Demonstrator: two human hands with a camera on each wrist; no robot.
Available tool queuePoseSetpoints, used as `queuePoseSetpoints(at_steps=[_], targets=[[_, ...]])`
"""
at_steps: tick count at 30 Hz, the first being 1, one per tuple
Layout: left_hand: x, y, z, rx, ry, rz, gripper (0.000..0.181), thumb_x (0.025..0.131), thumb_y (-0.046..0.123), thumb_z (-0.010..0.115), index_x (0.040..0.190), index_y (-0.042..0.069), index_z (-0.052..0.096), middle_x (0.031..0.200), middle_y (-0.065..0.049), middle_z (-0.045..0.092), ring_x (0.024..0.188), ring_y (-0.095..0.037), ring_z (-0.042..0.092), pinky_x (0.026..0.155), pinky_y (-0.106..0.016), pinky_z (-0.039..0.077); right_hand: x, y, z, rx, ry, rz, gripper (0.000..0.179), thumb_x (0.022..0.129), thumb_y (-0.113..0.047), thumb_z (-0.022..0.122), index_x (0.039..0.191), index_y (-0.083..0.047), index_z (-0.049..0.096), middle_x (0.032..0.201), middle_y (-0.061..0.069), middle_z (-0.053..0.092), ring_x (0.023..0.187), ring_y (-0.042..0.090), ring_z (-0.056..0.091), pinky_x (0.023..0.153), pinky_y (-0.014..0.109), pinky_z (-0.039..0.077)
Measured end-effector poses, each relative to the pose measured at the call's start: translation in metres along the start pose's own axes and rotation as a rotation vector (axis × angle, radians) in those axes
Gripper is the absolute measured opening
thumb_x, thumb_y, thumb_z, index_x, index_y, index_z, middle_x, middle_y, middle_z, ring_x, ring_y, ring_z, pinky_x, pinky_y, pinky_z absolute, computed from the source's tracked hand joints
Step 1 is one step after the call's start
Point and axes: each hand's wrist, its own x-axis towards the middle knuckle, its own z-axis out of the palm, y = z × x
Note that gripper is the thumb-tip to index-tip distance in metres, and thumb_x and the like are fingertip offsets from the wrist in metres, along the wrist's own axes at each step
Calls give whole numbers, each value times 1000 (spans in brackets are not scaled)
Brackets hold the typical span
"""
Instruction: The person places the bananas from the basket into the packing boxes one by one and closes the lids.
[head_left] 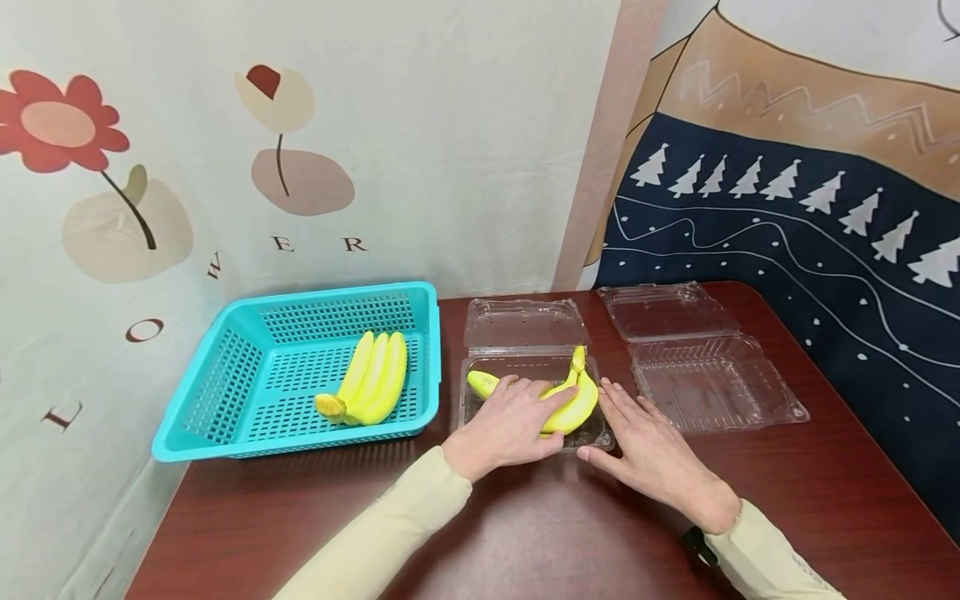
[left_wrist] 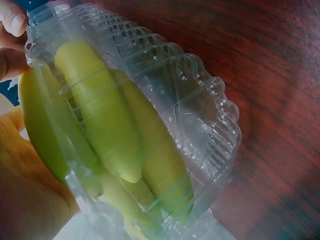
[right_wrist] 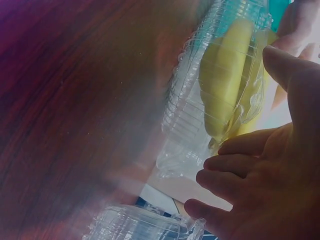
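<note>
Under the left hand (head_left: 502, 429), we find the bananas (head_left: 581, 410), a yellow bunch set in a clear box (head_left: 604, 437). That hand grips them from above, fingers laid over the bunch and thumb on the near side. From the head we see their stem rising beyond the fingertips, and the lid (head_left: 525, 323) folded back farther off. The left wrist view gives what the hand hides from above: through the ribbed wall of the box, several bananas lie side by side beneath the palm.

Just right of the box we see the right hand (head_left: 652, 454), its fingers straight. The right wrist view adds that its palm faces the box, the fingers slightly spread and the thumb well apart from them; we cannot tell whether it touches the wall.

Past the right hand's fingers lies a second box (head_left: 708, 379), unfolded; the right wrist view catches only part of it. Left of the left hand, the head view shows us a teal basket (head_left: 438, 367) with three more bananas (head_left: 378, 379) inside. Beyond both hands, it alone shows the flowers and white trees on the printed cloth (head_left: 450, 150).
</note>
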Motion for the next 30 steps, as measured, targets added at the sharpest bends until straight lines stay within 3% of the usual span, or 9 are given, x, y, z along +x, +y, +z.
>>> queuePoseSetpoints(at_steps=[15,30], targets=[[-3,0,5,-29,-14,-36,63,93,45,63,153,26,53,135,-8,66,122,-23,63,103,-45,48,1,0,0,10,-9,11,96,93,-62,66,154,7,42,161,25,38,148,41,38,116,63,32],[-6,4,7,-21,-24,-31,60,100,49,60,155,27,51,141,-6,64,129,-21,60,106,-46,47,1,1,-1,7,-24,15,94,92,-58,71,152,9,44,160,26,38,147,42,38,116,64,32]])
